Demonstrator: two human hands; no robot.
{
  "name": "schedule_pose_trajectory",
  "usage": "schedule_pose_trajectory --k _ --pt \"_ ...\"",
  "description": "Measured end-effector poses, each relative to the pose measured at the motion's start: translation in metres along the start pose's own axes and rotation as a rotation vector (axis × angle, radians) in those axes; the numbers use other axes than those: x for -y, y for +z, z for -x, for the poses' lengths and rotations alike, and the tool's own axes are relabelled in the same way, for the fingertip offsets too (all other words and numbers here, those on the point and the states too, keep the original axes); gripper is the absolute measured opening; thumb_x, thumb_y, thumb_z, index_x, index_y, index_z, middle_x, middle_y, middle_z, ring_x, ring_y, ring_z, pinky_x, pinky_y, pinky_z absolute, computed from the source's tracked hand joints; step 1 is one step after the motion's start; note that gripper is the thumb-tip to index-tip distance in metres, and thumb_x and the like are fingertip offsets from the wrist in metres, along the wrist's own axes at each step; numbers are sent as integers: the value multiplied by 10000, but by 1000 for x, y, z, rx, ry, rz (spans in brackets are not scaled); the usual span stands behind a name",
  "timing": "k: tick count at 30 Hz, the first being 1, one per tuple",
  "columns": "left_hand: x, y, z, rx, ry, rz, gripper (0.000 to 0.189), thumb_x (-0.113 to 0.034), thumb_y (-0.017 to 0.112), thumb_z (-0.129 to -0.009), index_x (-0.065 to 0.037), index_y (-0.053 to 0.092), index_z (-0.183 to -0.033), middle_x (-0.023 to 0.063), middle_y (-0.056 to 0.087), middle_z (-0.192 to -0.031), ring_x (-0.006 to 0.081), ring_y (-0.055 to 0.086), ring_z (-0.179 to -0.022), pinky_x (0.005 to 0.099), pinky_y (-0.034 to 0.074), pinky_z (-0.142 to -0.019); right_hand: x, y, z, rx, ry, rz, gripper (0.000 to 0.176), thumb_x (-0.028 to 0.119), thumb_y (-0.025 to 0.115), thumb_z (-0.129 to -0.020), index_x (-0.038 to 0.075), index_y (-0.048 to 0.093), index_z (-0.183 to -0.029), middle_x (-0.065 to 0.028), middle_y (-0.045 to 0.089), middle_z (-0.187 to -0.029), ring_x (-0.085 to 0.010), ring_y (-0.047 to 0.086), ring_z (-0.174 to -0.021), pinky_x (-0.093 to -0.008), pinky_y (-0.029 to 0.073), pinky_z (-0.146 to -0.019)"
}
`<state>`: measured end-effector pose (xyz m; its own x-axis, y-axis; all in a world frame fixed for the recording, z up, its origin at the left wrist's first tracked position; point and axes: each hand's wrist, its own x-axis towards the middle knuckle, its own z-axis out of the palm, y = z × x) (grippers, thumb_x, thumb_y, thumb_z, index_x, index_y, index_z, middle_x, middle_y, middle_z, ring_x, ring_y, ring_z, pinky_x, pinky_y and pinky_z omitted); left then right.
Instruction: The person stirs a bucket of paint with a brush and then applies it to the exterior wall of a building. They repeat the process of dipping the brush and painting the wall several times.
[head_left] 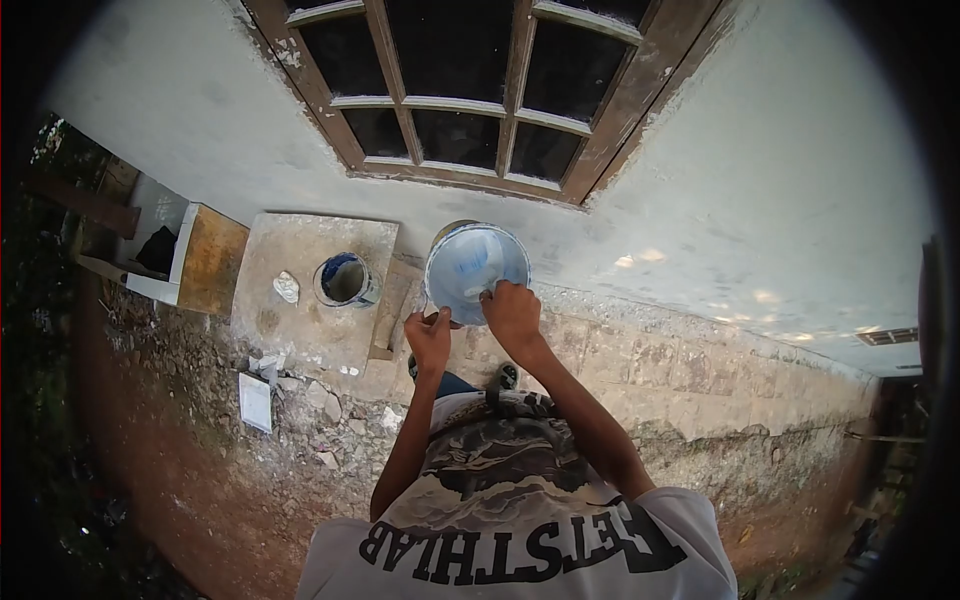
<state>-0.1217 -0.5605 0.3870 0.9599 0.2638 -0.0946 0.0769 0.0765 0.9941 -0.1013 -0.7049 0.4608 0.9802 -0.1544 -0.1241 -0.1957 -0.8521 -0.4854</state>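
The bucket (458, 262), presumably light and stiff-walled, handles best by its rim (527, 262), which the left hand (430, 338) pinches; what the curled right hand (513, 318) grips is unclear.

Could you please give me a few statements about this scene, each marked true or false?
1. The left hand and right hand are both at the bucket. True.
2. The small pot stands inside the bucket. False: it stands on the slab.
3. The window has a brown frame. True.
4. The white square piece lies on the slab. False: it lies on the ground.
5. The shirt bears dark lettering. True.
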Motion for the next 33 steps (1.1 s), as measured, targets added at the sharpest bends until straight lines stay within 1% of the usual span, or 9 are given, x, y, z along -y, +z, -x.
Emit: schedule_pose_trajectory --k 2,4,9,15,19,21,24,32,33 --pt "-2 1 1 0 5 38 194 -34 612 -821 87 489 -733 172 645 -616 156 622 -533 276 473 -523 8 -8 0 -48 1 -22 295 291 630 -812 -2 658 -792 -227 639 -688 -383 652 -658 -454 537 -618" --pt "-1 0 3 6 -41 -72 140 -26 597 -826 96 529 -810 157 656 -699 201 647 -565 285 484 -534 12 -7 -4 -98 4 -45 295 288 627 -817 -5 652 -796 -227 636 -678 -384 650 -650 -455 536 -612" --pt "-5 3 6 7 -44 -39 139 -29 599 -824 87 530 -793 159 652 -683 195 644 -569 286 479 -530 18 11 -19 -188 -54 -57 281 280 611 -841 1 625 -820 -221 628 -643 -378 647 -618 -452 531 -588" --pt "3 0 6 27 -1 -6 151 -36 595 -825 85 520 -773 170 654 -685 194 643 -567 290 489 -539 7 18 -9 -17 -96 36 277 281 618 -822 9 651 -781 -208 653 -715 -360 665 -673 -433 546 -628" --pt "3 -3 9 28 -16 -71 163 -40 593 -822 95 517 -773 179 654 -687 202 645 -554 294 501 -540 2 8 -4 3 -80 53 277 273 617 -818 8 660 -750 -199 657 -715 -360 666 -682 -429 546 -639" --pt "2 -2 8 16 -28 -23 160 -39 594 -818 95 519 -772 180 655 -689 210 648 -551 295 500 -536 2 -3 -2 -60 -88 12 285 278 639 -801 -4 660 -759 -219 628 -644 -371 647 -613 -436 543 -600" --pt "3 -2 7 21 -49 -16 154 -36 595 -812 94 522 -771 180 655 -691 224 654 -549 298 498 -528 9 -13 -5 -124 -97 -6 281 270 632 -809 -10 651 -791 -219 625 -636 -371 643 -598 -436 537 -574" --pt "5 -2 9 -4 -38 60 155 -32 599 -817 109 540 -790 157 648 -699 202 641 -548 305 503 -529 7 22 -23 -185 -175 -9 264 261 609 -835 -3 615 -845 -223 622 -633 -380 636 -588 -447 526 -554" --pt "5 -7 8 5 4 -20 155 -28 603 -816 107 539 -775 149 645 -698 191 635 -558 306 503 -529 8 22 -21 -191 -161 11 262 261 603 -841 -1 612 -842 -222 624 -635 -381 637 -590 -448 526 -557"
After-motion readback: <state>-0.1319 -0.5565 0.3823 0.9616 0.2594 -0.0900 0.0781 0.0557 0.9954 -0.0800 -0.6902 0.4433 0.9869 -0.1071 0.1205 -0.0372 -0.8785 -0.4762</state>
